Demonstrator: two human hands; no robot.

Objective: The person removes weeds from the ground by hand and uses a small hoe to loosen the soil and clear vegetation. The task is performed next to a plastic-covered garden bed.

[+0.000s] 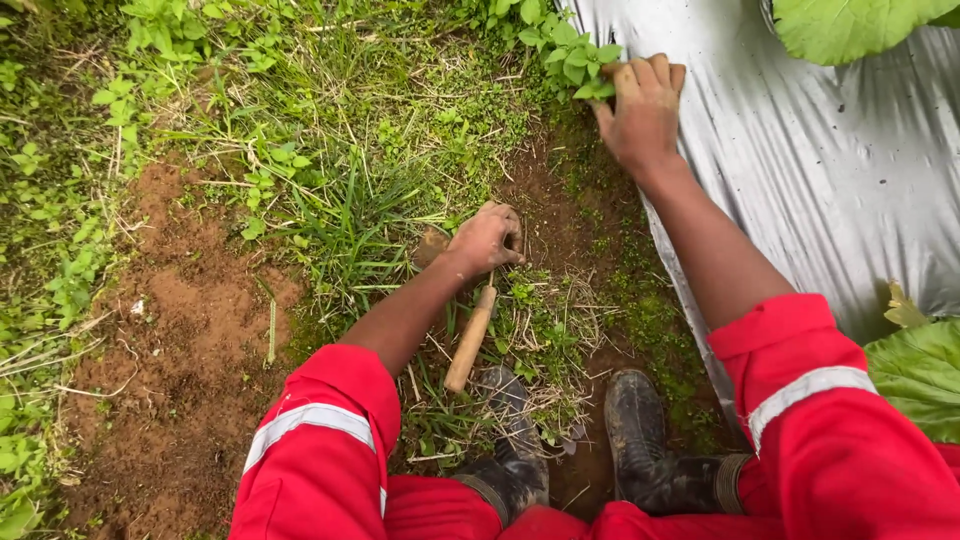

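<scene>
Right at the edge of the silver plastic mulch sheet (850,170), the right hand (640,110) is clenched round a soft leafy green weed (578,62); best gripped low at the stem. Left hand (485,240) grips a light, stiff wooden-handled tool (470,340) over the grass.

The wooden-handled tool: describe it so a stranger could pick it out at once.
Start at the silver plastic sheet on the right, then move left across the bare soil to the grass patch above the boots. The tool lies there under the left hand, the only smooth, pale wooden stick among the green.
</scene>
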